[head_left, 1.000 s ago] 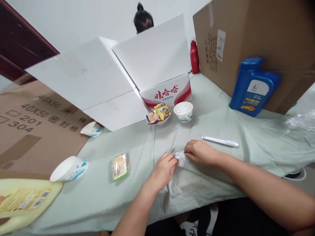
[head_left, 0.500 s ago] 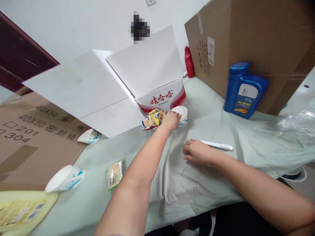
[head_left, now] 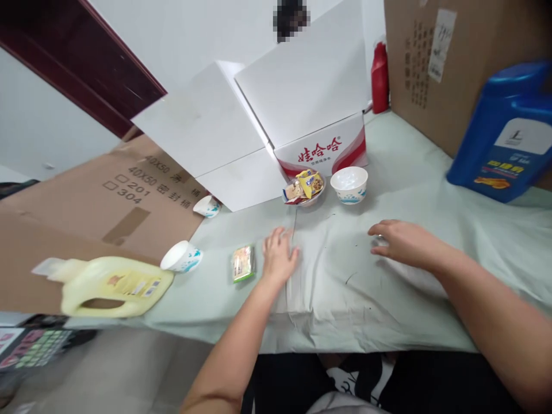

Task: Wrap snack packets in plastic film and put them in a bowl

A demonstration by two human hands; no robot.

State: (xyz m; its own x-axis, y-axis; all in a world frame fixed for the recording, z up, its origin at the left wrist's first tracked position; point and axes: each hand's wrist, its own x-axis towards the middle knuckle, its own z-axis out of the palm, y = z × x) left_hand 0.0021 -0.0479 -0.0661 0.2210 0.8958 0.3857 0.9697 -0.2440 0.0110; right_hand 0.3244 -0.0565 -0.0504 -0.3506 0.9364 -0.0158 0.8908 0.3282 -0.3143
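Note:
My left hand (head_left: 278, 256) is open over the tablecloth, fingers apart, holding nothing. Just left of it lies a small clear packet with a green edge (head_left: 244, 263), not touched. My right hand (head_left: 403, 241) is curled low over the cloth. A small shiny bit shows between its thumb and fingers; the rest is hidden under the palm. Beyond the hands, a clear bowl (head_left: 319, 199) holds wrapped snacks, among them a yellow snack packet (head_left: 309, 183). Beside it stands a white paper bowl (head_left: 350, 187) with a blue pattern.
Two paper bowls (head_left: 183, 257) lie tipped at the left, near a yellow detergent bottle (head_left: 125, 282) on its side. A white carton (head_left: 319, 150) stands at the back. On the right are a blue jug (head_left: 502, 135), a red bottle (head_left: 380, 77) and a brown box (head_left: 457, 63).
My left hand has left the upright paper bowl and come back left, near the green-edged packet. The slim white tool beside my right hand no longer shows clearly. The view has turned left.

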